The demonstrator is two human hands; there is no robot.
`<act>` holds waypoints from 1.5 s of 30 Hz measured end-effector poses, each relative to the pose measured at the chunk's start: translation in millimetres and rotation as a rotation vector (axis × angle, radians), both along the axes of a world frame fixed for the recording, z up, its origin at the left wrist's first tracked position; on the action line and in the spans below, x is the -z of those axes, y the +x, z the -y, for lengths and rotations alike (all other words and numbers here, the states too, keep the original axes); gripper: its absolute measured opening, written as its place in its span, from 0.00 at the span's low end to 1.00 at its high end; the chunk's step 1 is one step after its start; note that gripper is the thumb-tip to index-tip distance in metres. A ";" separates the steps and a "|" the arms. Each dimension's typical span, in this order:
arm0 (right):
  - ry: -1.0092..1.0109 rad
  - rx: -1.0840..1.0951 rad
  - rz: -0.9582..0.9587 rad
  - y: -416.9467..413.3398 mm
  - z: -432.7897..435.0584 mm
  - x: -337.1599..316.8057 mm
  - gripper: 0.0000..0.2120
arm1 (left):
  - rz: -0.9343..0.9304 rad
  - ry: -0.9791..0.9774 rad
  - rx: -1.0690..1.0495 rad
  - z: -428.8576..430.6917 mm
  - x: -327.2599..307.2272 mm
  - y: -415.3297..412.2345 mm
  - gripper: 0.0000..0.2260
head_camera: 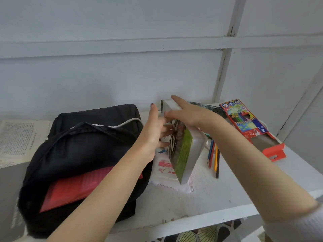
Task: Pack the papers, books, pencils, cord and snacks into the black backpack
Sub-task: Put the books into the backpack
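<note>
papers: printed sheets lying flat at the far left of the worktop, partly under the backpack's edge, not yet packed.
backpack: black, lying on its back, mouth gaping toward the camera.
red book: half inside the mouth, lying flat, its near end sticking out.
cord: white, looped over the backpack's top edge.
left hand: fingers spread against the book's cover, thumb raised clear; it steadies and does not clamp.
book: green cover, thick, held on a tilt just right of the backpack, its low corner over the snack pack; I cannot tell whether they touch.
right hand: forefinger stretched straight out, thumb and remaining fingers pinching the book's top edge.
pencils: loose on the worktop just right of the book.
pencil box: orange, open-ended, near the right edge.
step in hand: probably carrying the book left to the backpack.
doing it well: close the left fingers round the book so both hands bear its weight, turn it flat to match the red book, and slide it in on top, pushing both fully inside.
risk: catching the cord or the bag's lip on the way in.
</note>
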State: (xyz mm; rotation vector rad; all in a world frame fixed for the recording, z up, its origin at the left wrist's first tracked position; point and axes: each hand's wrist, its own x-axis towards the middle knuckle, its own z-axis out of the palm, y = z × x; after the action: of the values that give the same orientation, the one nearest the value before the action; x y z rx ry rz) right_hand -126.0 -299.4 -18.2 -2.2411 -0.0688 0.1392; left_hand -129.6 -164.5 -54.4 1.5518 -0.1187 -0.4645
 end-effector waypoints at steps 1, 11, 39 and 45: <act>-0.042 -0.017 -0.001 4.4 1.7 1.5 0.34 | -0.015 -0.009 -0.013 2.3 0.7 0.6 0.35; 0.359 0.040 0.171 -2.9 25.1 15.2 0.33 | 0.166 -0.037 -0.097 -18.9 23.0 8.7 0.28; 0.356 -0.379 -0.027 -66.1 -34.1 3.6 0.20 | 0.324 0.254 1.109 -145.4 -71.8 56.2 0.20; 0.621 -0.141 0.058 -91.3 -83.6 32.7 0.19 | 0.271 0.347 1.119 -162.3 -77.5 69.7 0.22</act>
State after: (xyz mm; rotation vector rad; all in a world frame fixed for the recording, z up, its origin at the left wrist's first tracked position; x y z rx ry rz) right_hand -217.3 -215.7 -50.9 -1.6191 -0.2644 0.1092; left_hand -59.9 -2.2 23.1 1.7780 -1.2050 -1.1820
